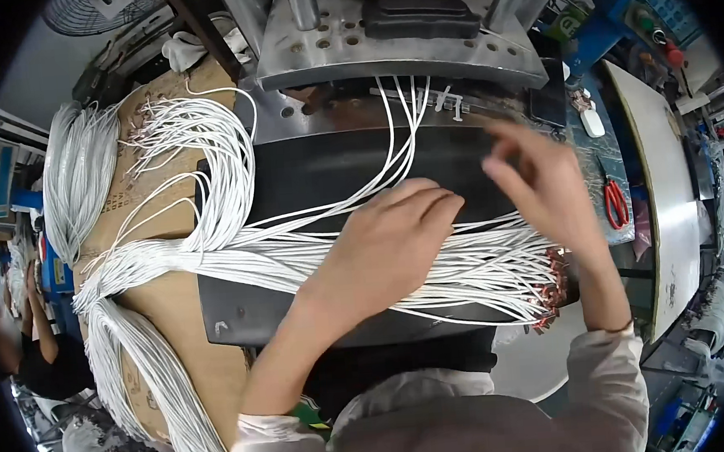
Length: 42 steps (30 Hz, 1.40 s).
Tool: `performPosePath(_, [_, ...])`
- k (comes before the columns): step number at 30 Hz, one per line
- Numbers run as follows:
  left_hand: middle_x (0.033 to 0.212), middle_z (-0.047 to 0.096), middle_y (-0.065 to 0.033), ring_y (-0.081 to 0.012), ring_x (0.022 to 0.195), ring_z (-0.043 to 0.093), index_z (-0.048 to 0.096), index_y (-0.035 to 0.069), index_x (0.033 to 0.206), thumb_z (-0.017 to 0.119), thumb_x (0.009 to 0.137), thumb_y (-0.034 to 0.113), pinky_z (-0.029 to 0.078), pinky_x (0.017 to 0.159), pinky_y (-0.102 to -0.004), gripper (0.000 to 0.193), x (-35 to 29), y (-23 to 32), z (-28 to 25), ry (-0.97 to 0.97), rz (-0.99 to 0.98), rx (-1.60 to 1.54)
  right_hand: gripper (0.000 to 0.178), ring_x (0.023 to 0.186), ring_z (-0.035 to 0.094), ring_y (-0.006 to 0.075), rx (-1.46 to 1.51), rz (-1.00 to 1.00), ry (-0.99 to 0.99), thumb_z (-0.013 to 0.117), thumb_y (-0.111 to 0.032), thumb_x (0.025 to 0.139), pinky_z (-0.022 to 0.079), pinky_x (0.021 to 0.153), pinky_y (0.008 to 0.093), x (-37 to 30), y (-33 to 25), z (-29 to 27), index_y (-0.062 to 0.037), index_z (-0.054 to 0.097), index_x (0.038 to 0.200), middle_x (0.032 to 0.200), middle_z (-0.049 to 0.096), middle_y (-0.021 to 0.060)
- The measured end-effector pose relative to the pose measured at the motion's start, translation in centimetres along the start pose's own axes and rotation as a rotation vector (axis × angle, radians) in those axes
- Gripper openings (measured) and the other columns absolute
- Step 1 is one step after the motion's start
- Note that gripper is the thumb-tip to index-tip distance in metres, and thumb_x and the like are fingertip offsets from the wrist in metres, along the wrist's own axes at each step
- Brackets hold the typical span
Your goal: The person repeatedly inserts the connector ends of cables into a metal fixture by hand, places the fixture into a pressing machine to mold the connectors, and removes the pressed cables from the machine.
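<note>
A thick bundle of white cables (272, 262) runs across the black work surface, its bare copper ends (555, 284) fanned out at the right. My left hand (388, 245) lies over the middle of this bundle with its fingers curled closed; whatever they hold is hidden. To the right, my right hand (548, 183) is raised above the cable ends, thumb and fingers apart, its fingertips smeared by motion. A few single cables (399, 156) lead from the bundle up under the metal press (404, 47), where small white plastic pieces (450, 102) lie.
More cable coils (86, 178) rest on the cardboard (188, 322) at left. Red-handled pliers (616, 204) and a small white bottle (592, 122) sit on the right-hand bench. A white stool (531, 361) stands below the surface. Another person (44, 357) is at far left.
</note>
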<state>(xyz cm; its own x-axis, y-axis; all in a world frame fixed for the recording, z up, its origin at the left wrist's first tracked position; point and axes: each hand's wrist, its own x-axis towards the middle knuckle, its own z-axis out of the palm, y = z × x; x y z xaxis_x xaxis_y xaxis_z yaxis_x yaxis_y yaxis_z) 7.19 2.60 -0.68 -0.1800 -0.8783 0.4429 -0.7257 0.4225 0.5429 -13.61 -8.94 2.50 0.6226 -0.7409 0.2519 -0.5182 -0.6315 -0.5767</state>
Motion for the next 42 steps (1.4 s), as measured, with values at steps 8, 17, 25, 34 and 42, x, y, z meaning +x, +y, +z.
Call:
performPosePath(8, [0.11,0.068,-0.0171,-0.0339,0.102,0.066,0.063,-0.001,0.113,0.061,0.084,0.001,0.056,0.087,-0.0422,0.029,1.0,-10.1,-5.4,-0.076,0.002,0.554,0.022,0.064,0.06,0.0148,-0.003,-0.368,0.136,0.071,-0.013,0.092,0.047,0.059,0.0302,4.8,4.2,2.3,0.0036,0.068,0.105,0.082,0.068,0.0096])
performPosePath(17, [0.093,0.062,-0.0101,-0.0322,0.094,0.064,0.069,0.0,0.103,0.068,0.091,0.014,0.051,0.085,-0.041,0.018,-0.9,-0.9,-6.1,-0.582,-0.11,0.026,0.036,0.077,0.062,0.0163,0.273,0.015,-0.606,0.078,-0.028,0.087,0.047,0.065,0.0271,-0.8,4.1,-12.7,0.0003,0.071,0.107,0.097,0.069,0.0082])
performPosePath(25, [0.088,0.066,-0.01,-0.0288,0.078,0.065,0.069,-0.001,0.101,0.073,0.087,0.007,0.053,0.068,-0.0339,0.017,-0.5,-1.5,-6.8,-0.206,-0.304,-0.156,0.05,0.093,0.061,0.0209,0.394,-0.181,-0.492,0.078,-0.017,0.082,0.05,0.08,0.0318,-0.2,-0.4,-1.1,-0.0008,0.062,0.126,0.103,0.067,0.0112])
performPosePath(34, [0.086,0.069,-0.0091,-0.0175,0.071,0.063,0.07,-0.004,0.095,0.076,0.084,0.0,0.049,0.065,-0.0265,0.013,-1.7,-3.7,-3.2,0.074,0.03,0.089,0.046,0.083,0.062,0.0225,-0.558,0.032,-0.973,0.078,-0.019,0.081,0.048,0.076,0.0324,3.6,0.4,-7.1,-0.003,0.063,0.121,0.075,0.065,0.0137])
performPosePath(42, [0.074,0.062,-0.0031,-0.0104,0.063,0.052,0.068,-0.004,0.099,0.067,0.089,-0.002,0.041,0.06,-0.0241,0.01,-1.5,-5.2,-4.5,0.171,-0.438,-0.674,0.029,0.08,0.063,0.0126,0.333,0.214,-0.979,0.077,-0.025,0.088,0.049,0.068,0.03,2.1,2.9,-3.3,-0.0016,0.07,0.105,0.079,0.069,0.0088])
